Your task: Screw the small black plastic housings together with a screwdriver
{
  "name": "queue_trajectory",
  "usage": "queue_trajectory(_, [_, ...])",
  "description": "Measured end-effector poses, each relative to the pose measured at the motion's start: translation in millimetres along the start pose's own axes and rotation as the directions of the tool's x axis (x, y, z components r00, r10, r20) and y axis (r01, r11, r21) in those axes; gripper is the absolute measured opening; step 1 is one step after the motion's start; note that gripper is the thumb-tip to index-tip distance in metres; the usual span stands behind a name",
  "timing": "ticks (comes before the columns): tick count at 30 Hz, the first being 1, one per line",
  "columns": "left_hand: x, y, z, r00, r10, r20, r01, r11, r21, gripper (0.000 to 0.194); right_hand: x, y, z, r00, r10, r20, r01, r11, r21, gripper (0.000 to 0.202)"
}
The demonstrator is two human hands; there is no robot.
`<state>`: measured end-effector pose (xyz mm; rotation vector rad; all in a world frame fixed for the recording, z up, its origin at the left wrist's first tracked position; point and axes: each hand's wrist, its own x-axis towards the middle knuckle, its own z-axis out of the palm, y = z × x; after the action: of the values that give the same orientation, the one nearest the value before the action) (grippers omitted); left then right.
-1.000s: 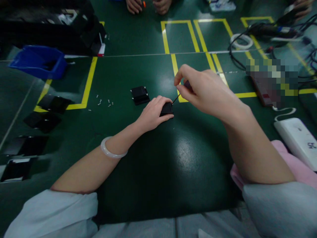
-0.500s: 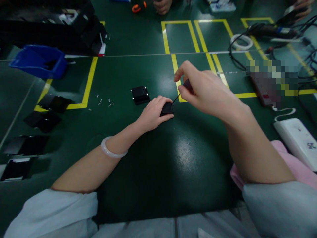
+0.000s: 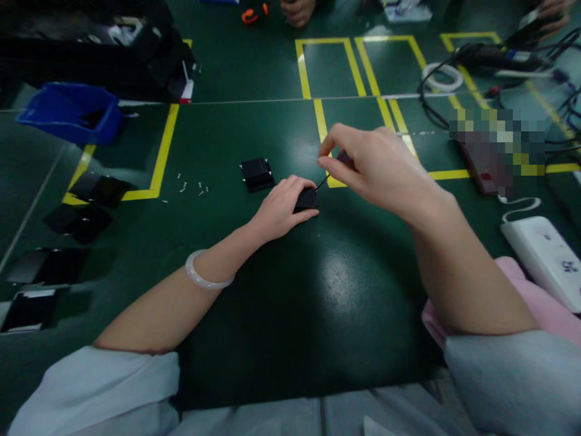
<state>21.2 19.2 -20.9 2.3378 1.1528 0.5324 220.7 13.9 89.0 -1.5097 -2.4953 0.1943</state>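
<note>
My left hand is closed around a small black box-like part and presses it against the green tabletop. In my right hand is a screwdriver, its dark handle mostly hidden by the palm. The thin shaft slants down to the part's right upper corner, where the tip seems to touch. Just beyond my left hand lies a similar black part with small screws standing at its edges. Several loose screws are scattered left of it.
A blue bin and several black parts sit at left. On the right are a white power bank-like block, a pink cloth and cables. Another person's hand shows at the far edge.
The fingers of my right hand have shifted on the screwdriver handle, thumb and forefinger coming closer together. My left hand and the black part stay in place.
</note>
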Motion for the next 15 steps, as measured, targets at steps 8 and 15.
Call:
queue_trajectory(8, [0.5, -0.2, 0.1, 1.0, -0.001, -0.002, 0.001, 1.0, -0.004, 0.039, -0.5, -1.3, -1.0, 1.0, -0.023, -0.004, 0.023, 1.0, -0.017, 0.034])
queue_trajectory(15, [0.3, -1.2, 0.4, 1.0, 0.006, -0.001, -0.006, 1.0, -0.001, 0.039, 0.5, 0.4, -0.1, 1.0, -0.014, -0.015, 0.013, 0.999, -0.031, 0.034])
